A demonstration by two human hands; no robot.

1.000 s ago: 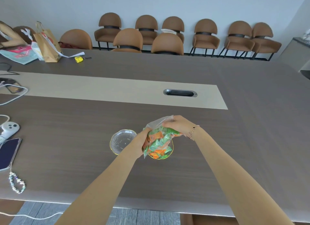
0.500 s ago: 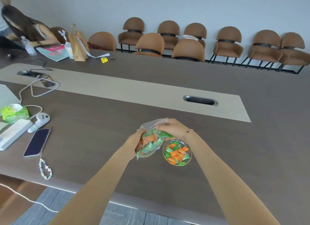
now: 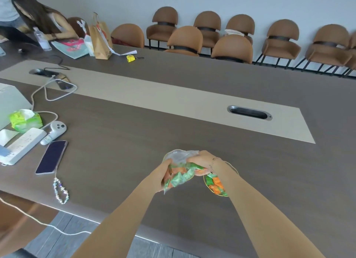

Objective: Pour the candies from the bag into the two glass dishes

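Both my hands hold a clear plastic bag (image 3: 181, 174) of orange and green wrapped candies just above the table. My left hand (image 3: 160, 176) grips its lower left end and my right hand (image 3: 200, 159) grips its upper right end. Under the bag sits the left glass dish (image 3: 167, 155), mostly hidden, with only a bit of yellow-tinted rim showing. The right glass dish (image 3: 212, 190) lies under my right wrist and holds orange and green candies (image 3: 216, 184).
A dark phone (image 3: 51, 156) with a bead strap, a white controller (image 3: 54, 131), a power strip (image 3: 21, 145) and a green tissue pack (image 3: 25, 119) lie at the left. A cable port (image 3: 249, 113) is set in the table's pale strip. A person sits far left; brown chairs line the wall.
The bag has moved left, from over the right dish to over the left dish, leaving candies in the right dish. My head has turned left, so more of the table's left side shows.
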